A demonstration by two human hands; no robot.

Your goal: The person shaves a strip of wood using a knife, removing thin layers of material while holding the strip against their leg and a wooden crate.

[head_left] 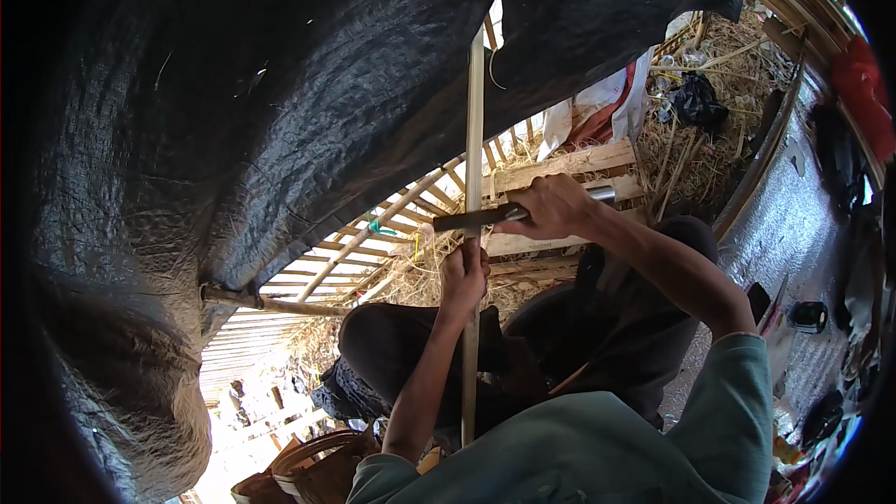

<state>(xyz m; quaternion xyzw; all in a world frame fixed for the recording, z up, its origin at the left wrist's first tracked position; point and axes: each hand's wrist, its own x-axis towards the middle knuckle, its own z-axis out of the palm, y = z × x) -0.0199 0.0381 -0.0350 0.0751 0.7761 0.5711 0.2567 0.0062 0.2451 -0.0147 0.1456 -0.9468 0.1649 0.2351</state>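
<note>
A long pale bamboo strip [475,121] stands lengthwise in front of me, from the black sheet down to my lap. My left hand [464,273] is closed round it just below the blade. In my right hand [553,208] is a knife [459,221] with a broad dark blade and a silvery tube-like handle whose end sticks out past my fist. Its blade lies crosswise over the strip, right above my left hand. Whether the edge bites into the bamboo, I cannot tell. My legs in dark trousers [635,317] are bent beneath my arms.
A large black plastic sheet [308,131] hangs over the left and top. Below it is a slatted bamboo wall [373,233]. Wooden planks [579,163], straw and a black bag [698,101] lie ahead. Woven baskets [317,467] stand lower left; a silvery mat [747,224] spreads at right.
</note>
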